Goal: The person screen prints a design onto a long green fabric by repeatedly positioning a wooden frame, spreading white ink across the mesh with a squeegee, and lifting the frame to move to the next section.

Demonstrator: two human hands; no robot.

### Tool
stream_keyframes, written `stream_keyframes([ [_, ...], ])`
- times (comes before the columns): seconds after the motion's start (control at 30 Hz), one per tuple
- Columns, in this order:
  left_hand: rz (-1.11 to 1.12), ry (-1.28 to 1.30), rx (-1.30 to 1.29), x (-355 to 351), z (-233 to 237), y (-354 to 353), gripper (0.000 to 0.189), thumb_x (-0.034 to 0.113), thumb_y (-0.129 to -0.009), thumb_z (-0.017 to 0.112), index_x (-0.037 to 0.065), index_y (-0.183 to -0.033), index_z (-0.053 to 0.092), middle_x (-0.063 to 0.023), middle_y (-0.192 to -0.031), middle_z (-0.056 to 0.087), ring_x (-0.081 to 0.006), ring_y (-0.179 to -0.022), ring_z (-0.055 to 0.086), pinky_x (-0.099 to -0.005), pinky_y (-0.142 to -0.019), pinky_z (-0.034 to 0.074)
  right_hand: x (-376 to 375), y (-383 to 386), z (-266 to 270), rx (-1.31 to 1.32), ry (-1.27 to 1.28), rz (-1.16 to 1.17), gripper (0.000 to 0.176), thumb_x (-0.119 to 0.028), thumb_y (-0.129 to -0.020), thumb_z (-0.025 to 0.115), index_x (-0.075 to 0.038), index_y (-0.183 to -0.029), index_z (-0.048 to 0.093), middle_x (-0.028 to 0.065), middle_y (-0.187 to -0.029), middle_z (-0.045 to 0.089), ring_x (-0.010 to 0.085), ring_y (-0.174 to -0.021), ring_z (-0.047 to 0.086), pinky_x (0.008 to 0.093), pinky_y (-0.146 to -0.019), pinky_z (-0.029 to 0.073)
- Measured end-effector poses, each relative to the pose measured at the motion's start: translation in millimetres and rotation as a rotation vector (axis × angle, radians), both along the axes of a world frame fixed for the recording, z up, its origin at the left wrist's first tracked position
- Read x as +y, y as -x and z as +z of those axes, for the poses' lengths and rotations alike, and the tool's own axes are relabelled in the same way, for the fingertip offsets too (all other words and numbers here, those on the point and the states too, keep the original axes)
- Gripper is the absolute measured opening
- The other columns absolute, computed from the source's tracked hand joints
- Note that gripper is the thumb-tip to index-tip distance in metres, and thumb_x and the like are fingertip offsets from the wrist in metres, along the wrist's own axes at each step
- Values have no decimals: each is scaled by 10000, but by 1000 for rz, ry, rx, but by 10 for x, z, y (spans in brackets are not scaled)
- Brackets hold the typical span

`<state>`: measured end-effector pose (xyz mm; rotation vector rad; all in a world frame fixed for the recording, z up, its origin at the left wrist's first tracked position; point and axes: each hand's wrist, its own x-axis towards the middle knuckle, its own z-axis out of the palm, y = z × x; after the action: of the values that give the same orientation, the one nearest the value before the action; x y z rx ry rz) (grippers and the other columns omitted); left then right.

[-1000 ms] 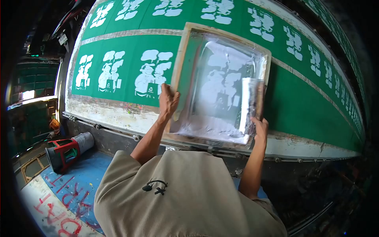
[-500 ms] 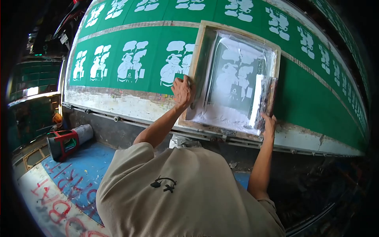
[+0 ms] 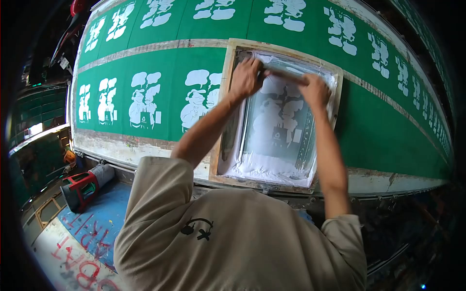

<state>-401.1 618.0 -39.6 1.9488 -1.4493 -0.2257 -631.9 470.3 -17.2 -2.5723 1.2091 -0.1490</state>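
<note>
Both my hands grip a squeegee (image 3: 287,75) that lies crosswise near the far end of a wooden-framed printing screen (image 3: 262,185). My left hand (image 3: 247,77) is closed around its left end, and my right hand (image 3: 316,90) around its right end. Below the squeegee, the screen's mesh (image 3: 272,114) shows a stencil of two cartoon figures with speech bubbles. White ink is heaped along the near edge inside the frame. The screen rests on green fabric (image 3: 167,63) that covers the long table. My hands hide the squeegee's ends.
Rows of white prints (image 3: 196,104) run along the fabric to the left and across the far side. A metal rail (image 3: 111,165) follows the table's near edge. On the floor at left, a red and black stool (image 3: 80,191) lies beside a grey bucket (image 3: 102,177).
My left hand has left the frame's left side and taken hold of the squeegee. The squeegee has turned from upright along the right side to crosswise at the far end.
</note>
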Motion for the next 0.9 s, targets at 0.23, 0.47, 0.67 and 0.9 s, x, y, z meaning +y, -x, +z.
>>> stream_keyframes([
  [0.23, 82, -112, -41, 2778, -29, 1877, 461, 506, -972, 617, 80, -1148, 634, -107, -1061, 654, -350, -966, 614, -505, -830, 433, 2475, 1697, 14, -51, -73, 73, 290, -131, -732, 815, -182, -1003, 725, 28, -990, 670, 291, -1012, 669, 496, -828, 547],
  [0.47, 105, -174, 329, 2814, -59, 1373, 239, 318, -973, 696, 104, -1079, 691, -157, -976, 681, -405, -944, 639, -490, -804, 488, 2342, 1767, 331, -58, -117, 238, 249, -127, -781, 771, -140, -1030, 764, 49, -1014, 694, 308, -1027, 675, 479, -868, 541],
  [0.67, 475, -218, -256, 2470, -325, 788, 282, 215, -810, 735, 25, -990, 630, -165, -857, 616, -422, -954, 587, -526, -858, 464, 2725, 2052, 300, -104, -68, 198, 469, -70, -655, 902, -154, -1101, 786, -4, -1080, 741, 227, -1065, 681, 441, -926, 505],
  [0.9, 479, -112, 298, 2426, -9, 867, 349, 113, -782, 745, 5, -992, 488, -183, -795, 555, -396, -749, 579, -509, -711, 468, 1037, 913, -163, -147, 309, 115, 391, -14, -784, 721, -195, -1126, 778, -40, -1158, 740, 222, -1057, 683, 413, -874, 476],
])
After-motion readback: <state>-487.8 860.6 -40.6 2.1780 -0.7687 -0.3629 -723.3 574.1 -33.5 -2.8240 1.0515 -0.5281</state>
